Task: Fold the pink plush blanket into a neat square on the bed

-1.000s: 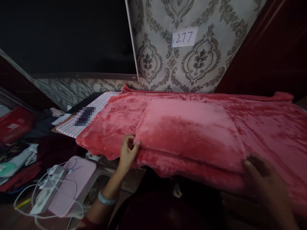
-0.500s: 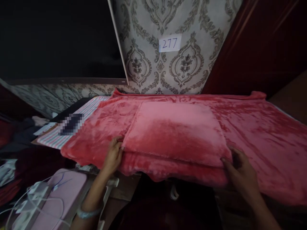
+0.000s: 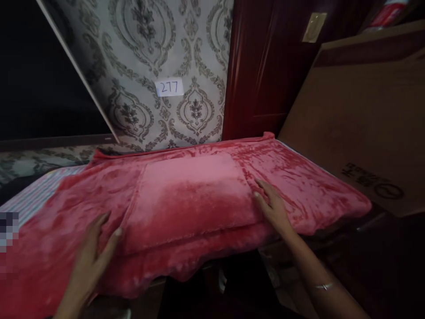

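Note:
A flat, roughly square piece of pink plush cloth (image 3: 189, 199) with a seamed edge lies on a larger pink-red plush blanket (image 3: 292, 177) spread over the table. Whether it is a cushion cover or a folded cloth, I cannot tell. My left hand (image 3: 91, 259) is open by the left edge of the square, thumb and fingers apart. On the other side, my right hand (image 3: 274, 208) is also open, fingers spread, close to the square's right edge. Neither hand grips the cloth, and I cannot tell whether the fingertips touch it.
A striped cloth (image 3: 44, 188) shows beneath the blanket at the left. Behind stands a dark screen (image 3: 43, 88), and a paper marked 277 (image 3: 169, 87) is on the patterned wall. A large cardboard box (image 3: 361, 119) borders the right side, before a dark red door (image 3: 262, 66).
Both hands have let go of the square's front corners. Their fingers are now spread beside its edges. The view has turned right, bringing in the cardboard box.

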A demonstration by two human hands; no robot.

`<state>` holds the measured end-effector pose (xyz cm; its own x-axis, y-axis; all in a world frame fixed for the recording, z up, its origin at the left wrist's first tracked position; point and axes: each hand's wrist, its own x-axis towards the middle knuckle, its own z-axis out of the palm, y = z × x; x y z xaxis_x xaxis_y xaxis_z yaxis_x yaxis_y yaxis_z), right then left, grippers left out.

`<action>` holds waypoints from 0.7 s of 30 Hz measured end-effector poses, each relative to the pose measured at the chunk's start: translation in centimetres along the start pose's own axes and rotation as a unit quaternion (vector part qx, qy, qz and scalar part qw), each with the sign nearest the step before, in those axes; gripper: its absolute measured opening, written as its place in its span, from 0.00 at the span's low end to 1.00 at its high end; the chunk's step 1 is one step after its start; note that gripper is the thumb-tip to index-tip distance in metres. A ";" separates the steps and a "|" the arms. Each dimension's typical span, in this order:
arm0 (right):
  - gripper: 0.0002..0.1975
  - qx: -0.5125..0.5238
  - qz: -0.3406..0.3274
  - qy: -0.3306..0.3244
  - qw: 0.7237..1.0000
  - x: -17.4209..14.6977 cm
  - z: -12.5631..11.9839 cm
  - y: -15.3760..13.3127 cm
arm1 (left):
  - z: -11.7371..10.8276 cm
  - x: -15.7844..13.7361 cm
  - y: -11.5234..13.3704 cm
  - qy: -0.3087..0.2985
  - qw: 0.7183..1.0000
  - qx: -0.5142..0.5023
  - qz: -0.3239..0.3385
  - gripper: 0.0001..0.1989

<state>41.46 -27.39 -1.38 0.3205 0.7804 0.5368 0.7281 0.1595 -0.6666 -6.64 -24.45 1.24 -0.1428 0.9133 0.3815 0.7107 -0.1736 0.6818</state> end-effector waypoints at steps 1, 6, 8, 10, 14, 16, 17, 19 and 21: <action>0.30 -0.020 -0.022 -0.025 0.999 1.4 0.5 -1.0 | 0.6 1.0 1.2 0.002 0.999 0.015 0.039 0.35; 0.35 -0.137 -0.063 -0.191 0.970 9.6 5.7 -7.8 | 5.8 8.8 7.7 -0.136 0.966 0.111 0.187 0.41; 0.35 -0.167 -0.056 -0.225 0.958 12.1 8.0 -9.9 | 7.9 12.0 9.8 -0.174 0.951 0.163 0.199 0.39; 0.34 -0.189 -0.039 -0.249 0.949 13.4 9.9 -10.5 | 9.9 14.1 11.0 -0.192 0.940 0.222 0.174 0.35; 0.30 -0.225 -0.012 -0.281 0.933 13.3 12.6 -7.5 | 13.2 15.0 10.1 -0.213 0.927 0.292 0.102 0.31; 0.30 -0.234 -0.017 -0.273 0.933 12.7 13.3 -5.6 | 14.3 14.7 8.8 -0.214 0.926 0.295 0.094 0.31; 0.31 -0.237 -0.020 -0.267 0.934 12.5 13.5 -4.9 | 14.6 14.6 8.3 -0.212 0.928 0.292 0.097 0.31; 0.31 -0.238 -0.022 -0.264 0.935 12.3 13.8 -4.1 | 14.9 14.5 7.4 -0.208 0.932 0.279 0.103 0.32; 0.30 -0.235 -0.023 -0.265 0.935 12.4 13.9 -4.1 | 14.9 14.6 7.0 -0.204 0.937 0.263 0.105 0.31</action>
<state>34.02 -9.97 0.78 0.0276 0.9892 0.1440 0.9594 0.0143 -0.2818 6.52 -6.82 2.29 0.2373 0.9627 0.1302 0.9500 -0.2579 0.1758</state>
